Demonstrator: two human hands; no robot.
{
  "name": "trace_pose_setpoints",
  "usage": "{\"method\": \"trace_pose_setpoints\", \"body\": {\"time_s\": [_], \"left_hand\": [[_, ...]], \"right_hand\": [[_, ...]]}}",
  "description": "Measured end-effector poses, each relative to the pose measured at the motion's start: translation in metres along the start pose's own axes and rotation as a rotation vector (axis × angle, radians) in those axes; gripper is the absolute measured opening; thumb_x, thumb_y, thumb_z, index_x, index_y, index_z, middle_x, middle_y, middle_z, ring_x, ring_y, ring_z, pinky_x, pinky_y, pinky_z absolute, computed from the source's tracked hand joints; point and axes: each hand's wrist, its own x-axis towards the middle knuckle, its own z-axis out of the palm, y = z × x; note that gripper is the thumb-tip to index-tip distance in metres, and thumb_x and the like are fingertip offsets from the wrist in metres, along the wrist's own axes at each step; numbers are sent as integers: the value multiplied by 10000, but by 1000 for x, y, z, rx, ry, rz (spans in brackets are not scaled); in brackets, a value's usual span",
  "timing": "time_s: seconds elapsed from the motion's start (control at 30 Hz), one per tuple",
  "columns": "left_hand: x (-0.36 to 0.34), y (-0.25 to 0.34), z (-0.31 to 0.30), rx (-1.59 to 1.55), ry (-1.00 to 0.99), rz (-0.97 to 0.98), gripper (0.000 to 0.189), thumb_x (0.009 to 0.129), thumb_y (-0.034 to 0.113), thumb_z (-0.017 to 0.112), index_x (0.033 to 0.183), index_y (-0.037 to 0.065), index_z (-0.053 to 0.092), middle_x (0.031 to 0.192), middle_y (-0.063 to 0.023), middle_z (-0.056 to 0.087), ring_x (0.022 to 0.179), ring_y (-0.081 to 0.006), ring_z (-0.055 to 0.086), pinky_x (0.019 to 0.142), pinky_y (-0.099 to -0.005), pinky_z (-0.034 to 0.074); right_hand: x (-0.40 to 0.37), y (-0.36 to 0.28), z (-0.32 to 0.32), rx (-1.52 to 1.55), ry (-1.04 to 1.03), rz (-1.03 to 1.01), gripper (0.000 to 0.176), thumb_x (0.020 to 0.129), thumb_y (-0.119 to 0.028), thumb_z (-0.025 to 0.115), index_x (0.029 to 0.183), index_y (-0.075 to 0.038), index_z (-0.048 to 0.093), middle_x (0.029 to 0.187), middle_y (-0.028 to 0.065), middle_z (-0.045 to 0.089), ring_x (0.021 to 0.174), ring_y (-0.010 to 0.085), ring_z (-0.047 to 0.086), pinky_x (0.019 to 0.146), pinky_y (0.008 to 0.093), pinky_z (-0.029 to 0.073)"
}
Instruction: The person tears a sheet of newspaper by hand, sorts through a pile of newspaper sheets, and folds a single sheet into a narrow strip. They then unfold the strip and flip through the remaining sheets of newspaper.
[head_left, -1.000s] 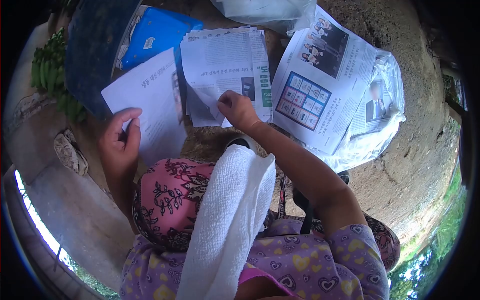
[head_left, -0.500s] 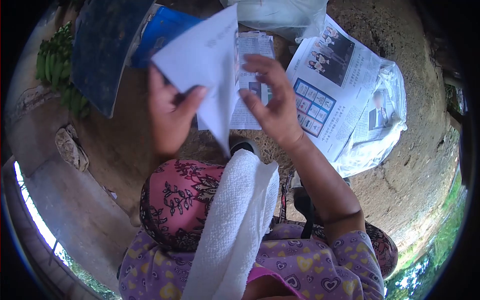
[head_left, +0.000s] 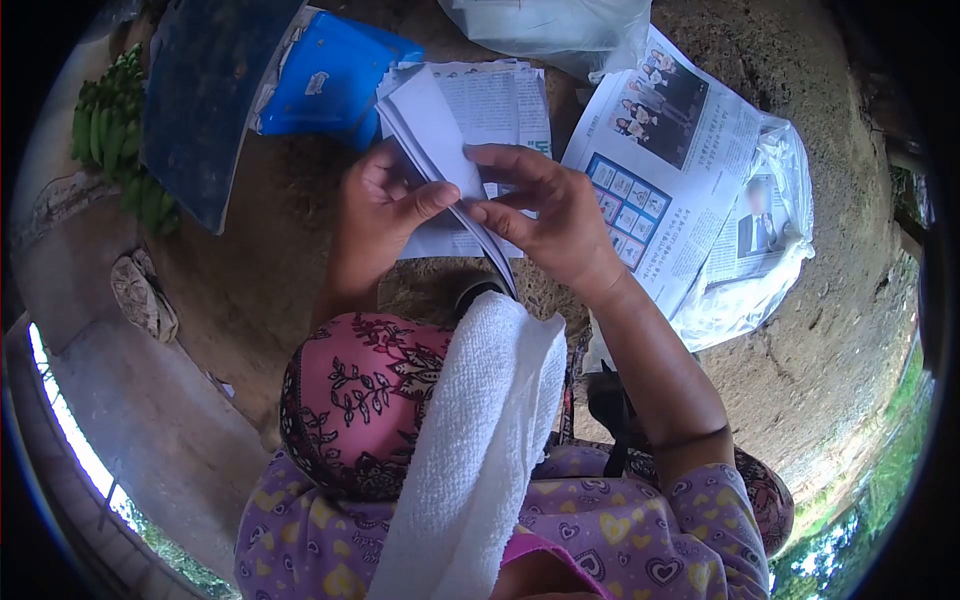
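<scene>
A sheet of white paper (head_left: 430,115), folded into a narrow layered strip, is held over my lap. My left hand (head_left: 380,220) grips it from the left, thumb on top. My right hand (head_left: 560,220) pinches its right edge between thumb and fingers. Just beyond, printed newspaper sheets (head_left: 505,95) lie stacked on the ground, partly covered by the folded paper and my hands. To the right, a larger newspaper (head_left: 610,120) with photos rests on a clear plastic bag (head_left: 790,275).
A blue plastic container (head_left: 335,70) stands at the upper left beside a dark blue panel (head_left: 205,100). Green bananas (head_left: 115,125) lie farther left, near a crumpled cloth (head_left: 145,295). Another plastic bag (head_left: 560,25) sits at the top. A white towel (head_left: 470,430) hangs down in front of me.
The white paper has gone from a wide, pointed shape to a narrow folded strip. My right hand has closed on its edge, and more of the blue container shows.
</scene>
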Motion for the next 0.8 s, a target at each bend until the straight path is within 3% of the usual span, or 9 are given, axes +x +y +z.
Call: {"method": "trace_pose_setpoints", "body": {"time_s": [0.4,0.8], "left_hand": [[-1,1,2,97,16,-27,366,752,79,767,1049,-20,578,945,-75,651,855,-122,620,763,-257,507],[-2,-2,-3,85,27,-53,292,781,91,744,1011,-13,597,897,-61,658,801,-97,619,723,-234,513]], "right_hand": [[-6,-3,5,-38,-18,39,510,727,-146,778,1162,-2,555,1007,167,663,929,208,658,812,293,536],[-2,3,8,176,-52,164,375,817,-51,675,1158,27,539,1078,154,638,1001,188,619,880,291,502]]}}
